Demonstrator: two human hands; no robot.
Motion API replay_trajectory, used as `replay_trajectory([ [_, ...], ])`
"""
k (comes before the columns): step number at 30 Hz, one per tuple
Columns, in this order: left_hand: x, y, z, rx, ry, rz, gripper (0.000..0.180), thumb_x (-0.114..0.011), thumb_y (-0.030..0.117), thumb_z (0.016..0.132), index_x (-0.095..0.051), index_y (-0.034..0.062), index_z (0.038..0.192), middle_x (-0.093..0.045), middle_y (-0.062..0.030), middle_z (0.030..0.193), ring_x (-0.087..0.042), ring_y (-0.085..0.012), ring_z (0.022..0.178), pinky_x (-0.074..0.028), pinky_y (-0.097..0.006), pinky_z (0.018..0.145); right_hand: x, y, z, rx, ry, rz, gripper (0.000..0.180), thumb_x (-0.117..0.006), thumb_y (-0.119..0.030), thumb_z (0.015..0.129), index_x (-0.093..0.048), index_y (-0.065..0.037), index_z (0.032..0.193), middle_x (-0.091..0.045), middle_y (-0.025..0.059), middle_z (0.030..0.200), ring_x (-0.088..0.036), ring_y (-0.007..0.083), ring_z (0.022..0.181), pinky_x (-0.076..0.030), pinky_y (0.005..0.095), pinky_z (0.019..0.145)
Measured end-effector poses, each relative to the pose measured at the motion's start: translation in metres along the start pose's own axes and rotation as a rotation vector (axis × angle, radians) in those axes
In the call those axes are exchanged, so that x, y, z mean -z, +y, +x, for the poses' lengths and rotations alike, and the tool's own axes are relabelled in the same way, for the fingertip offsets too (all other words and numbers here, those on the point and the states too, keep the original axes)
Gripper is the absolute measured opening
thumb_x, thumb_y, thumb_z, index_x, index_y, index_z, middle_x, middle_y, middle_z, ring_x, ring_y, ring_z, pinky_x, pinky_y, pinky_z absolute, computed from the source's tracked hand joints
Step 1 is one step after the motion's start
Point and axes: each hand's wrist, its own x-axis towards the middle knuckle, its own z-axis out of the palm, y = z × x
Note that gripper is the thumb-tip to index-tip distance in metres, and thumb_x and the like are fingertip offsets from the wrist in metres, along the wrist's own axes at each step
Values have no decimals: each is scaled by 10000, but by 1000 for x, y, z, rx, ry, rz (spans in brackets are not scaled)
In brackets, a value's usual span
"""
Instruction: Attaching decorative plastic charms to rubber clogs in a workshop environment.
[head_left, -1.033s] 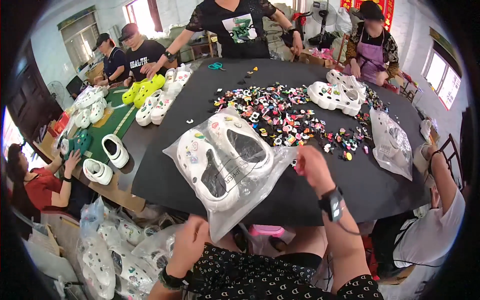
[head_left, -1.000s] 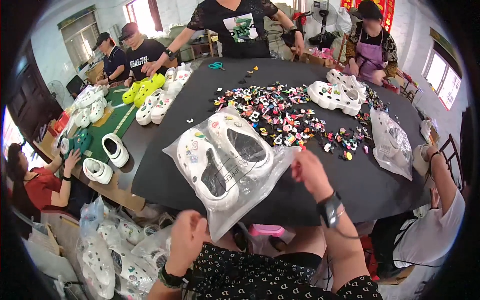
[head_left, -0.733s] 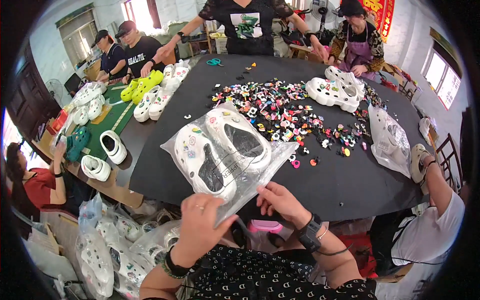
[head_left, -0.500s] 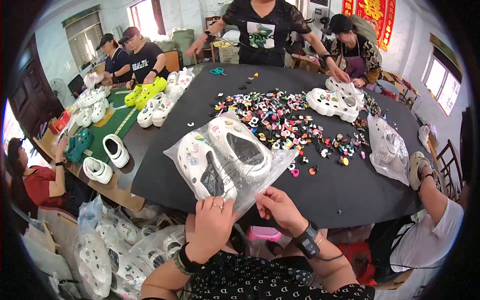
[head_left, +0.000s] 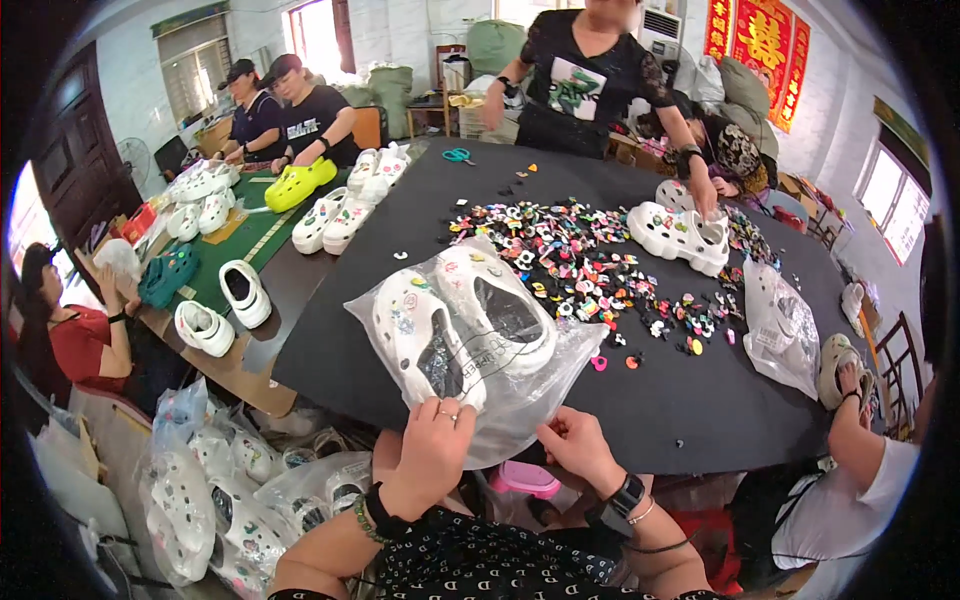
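White clogs (head_left: pixel 455 330) — clear bag (head_left: pixel 520 385) — black table (head_left: pixel 680 410).

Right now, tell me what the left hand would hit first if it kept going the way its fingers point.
The left hand already rests on the near edge of the clear bag. Straight on, its fingers would likely press into the heel of the left white clog inside the bag; depth is hard to judge.

Clear plastic bag (head_left: pixel 500 385), crinkled, holding a pair of white clogs (head_left: pixel 455 325) side by side, soles partly up, small coloured charms on the uppers. Lying just below frame centre, at the near edge of the black table, bag mouth toward the lower edge.
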Motion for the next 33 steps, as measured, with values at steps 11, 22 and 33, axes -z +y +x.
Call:
replay_trajectory([
  [11,24,-15,22,287,364,-471,104,-691,7,835,-612,3,903,-593,-98,646,-553,-194,501,-420,-291,484,1,-54,-5,350,64,-769,180,-656,-176,847,-662,-6,789,-640,155,688,-617,389,626,-520,446,606],
  [22,22,-7,25,141,452,-416,151,-705,31,806,-611,48,923,-648,-131,788,-631,-283,639,-500,-362,564,-26,-76,115,991,-29,-903,191,-618,-147,792,-687,-42,936,-676,194,996,-631,380,950,-500,477,822],
  [33,19,-17,25,166,360,-386,90,-654,81,855,-612,62,932,-649,-115,788,-637,-318,698,-510,-397,602,-40,-70,166,730,222,-1244,657,-596,-509,860,-572,54,1198,-596,335,1109,-602,416,1052,-485,460,902],
])
